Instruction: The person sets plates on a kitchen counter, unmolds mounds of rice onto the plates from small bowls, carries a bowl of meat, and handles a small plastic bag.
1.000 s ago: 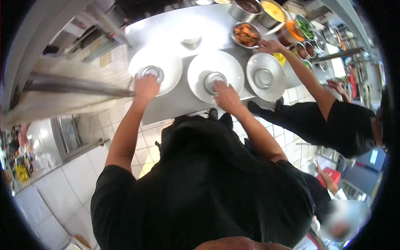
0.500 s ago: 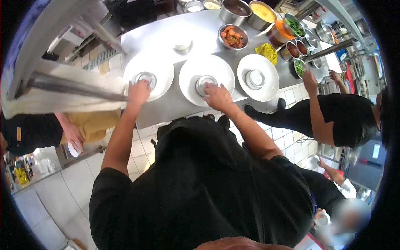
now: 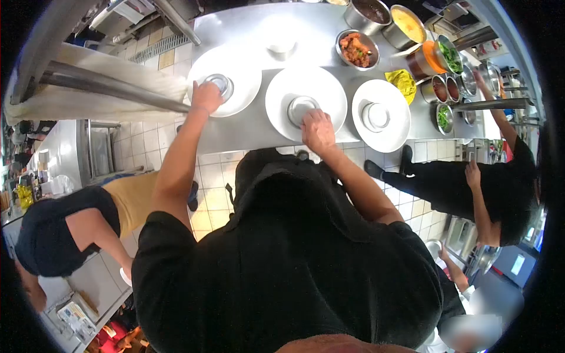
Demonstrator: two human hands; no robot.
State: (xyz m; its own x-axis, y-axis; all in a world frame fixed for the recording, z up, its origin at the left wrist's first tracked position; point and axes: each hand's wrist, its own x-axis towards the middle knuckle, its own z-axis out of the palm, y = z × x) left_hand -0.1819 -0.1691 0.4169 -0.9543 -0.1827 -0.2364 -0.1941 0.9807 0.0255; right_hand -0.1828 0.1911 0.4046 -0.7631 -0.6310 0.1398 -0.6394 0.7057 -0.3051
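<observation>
Three wide white plates stand in a row on the steel counter: a left plate [image 3: 246,75], a middle plate [image 3: 332,88] and a right plate [image 3: 388,138]. Each bears a small round metal dish, seemingly upturned. My left hand [image 3: 206,97] has its fingers curled over the near-left side of the left dish [image 3: 222,83]. My right hand [image 3: 318,130] grips the right edge of the middle dish [image 3: 301,109], its fingertips partly hidden. Nobody touches the right dish [image 3: 376,116].
Behind the plates are a white bowl [image 3: 281,45], a metal bowl of reddish-orange food [image 3: 358,50], a pot of yellow liquid [image 3: 408,25] and a crumpled yellow packet [image 3: 401,86]. A metal rail [image 3: 118,86] crosses at left. Co-workers stand at left [image 3: 65,229] and right [image 3: 471,182].
My view has shifted. My right hand has moved from the top of the middle dish to its right edge. The left co-worker has moved back and turned; the right one's arms have moved apart.
</observation>
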